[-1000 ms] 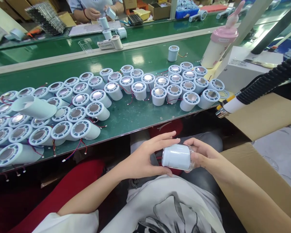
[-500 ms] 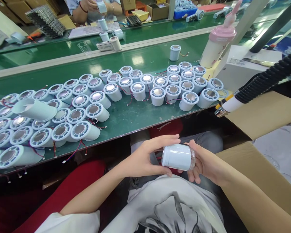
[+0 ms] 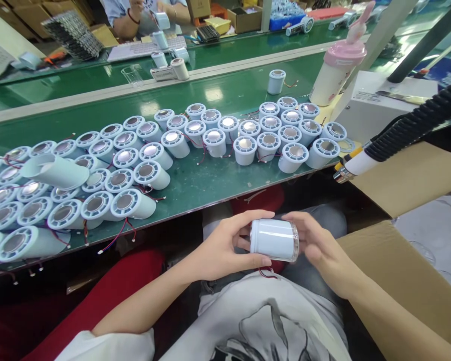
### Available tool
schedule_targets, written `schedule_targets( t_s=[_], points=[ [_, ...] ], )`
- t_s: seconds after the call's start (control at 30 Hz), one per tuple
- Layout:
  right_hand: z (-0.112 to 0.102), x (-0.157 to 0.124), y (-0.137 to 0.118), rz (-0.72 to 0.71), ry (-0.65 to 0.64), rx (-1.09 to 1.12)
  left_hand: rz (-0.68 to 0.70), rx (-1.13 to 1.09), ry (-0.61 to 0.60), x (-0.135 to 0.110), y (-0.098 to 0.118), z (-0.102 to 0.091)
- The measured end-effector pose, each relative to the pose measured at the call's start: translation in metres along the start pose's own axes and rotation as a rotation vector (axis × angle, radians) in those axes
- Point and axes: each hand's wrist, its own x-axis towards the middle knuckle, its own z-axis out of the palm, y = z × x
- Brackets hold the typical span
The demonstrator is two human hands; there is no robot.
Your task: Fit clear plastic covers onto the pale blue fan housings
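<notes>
Pale-blue plastic, smooth and probably slippery, makes up the small cylinder (image 3: pixel 273 239) I hold on its side over my lap, just below the near edge of the green workbench (image 3: pixel 210 185), my left hand (image 3: pixel 220 250) pinching its closed end between thumb and fingers and my right hand (image 3: pixel 317 245) cupped around its clear-rimmed end. It looks light and rigid, so I judge the stiff side wall the safest hold, well away from the thin red wire (image 3: pixel 268 273) trailing beneath it.
</notes>
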Motion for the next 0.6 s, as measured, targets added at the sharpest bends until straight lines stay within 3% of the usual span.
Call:
schedule_targets(
  t_s=[0.1,0.17,0.23,0.33,0.4,0.6],
  points=[
    [-0.004,-0.0053,0.0029,-0.417,0.038,-0.325,-0.067,-0.06,-0.025,-0.0004,0.0007,-0.0005],
    [-0.0055,-0.0064,0.0026,-0.587,0.01,-0.484,-0.096,-0.071,-0.054,-0.0002,0.001,-0.0019],
    [-0.0057,-0.0069,0.0021,-0.49,-0.015,-0.405,-0.061,-0.041,-0.072,-0.0002,0.0023,-0.0037],
    [-0.0044,-0.0082,0.0019,-0.167,-0.067,-0.024,0.067,0.043,-0.085,-0.0015,0.0056,-0.0066],
    [-0.0035,-0.0093,0.0012,-0.06,-0.098,0.165,0.076,0.042,-0.102,-0.0029,0.0074,-0.008],
    [-0.0022,-0.0076,0.0001,0.057,-0.031,0.118,-0.105,-0.135,-0.153,-0.0024,-0.0019,-0.0053]
  ],
)
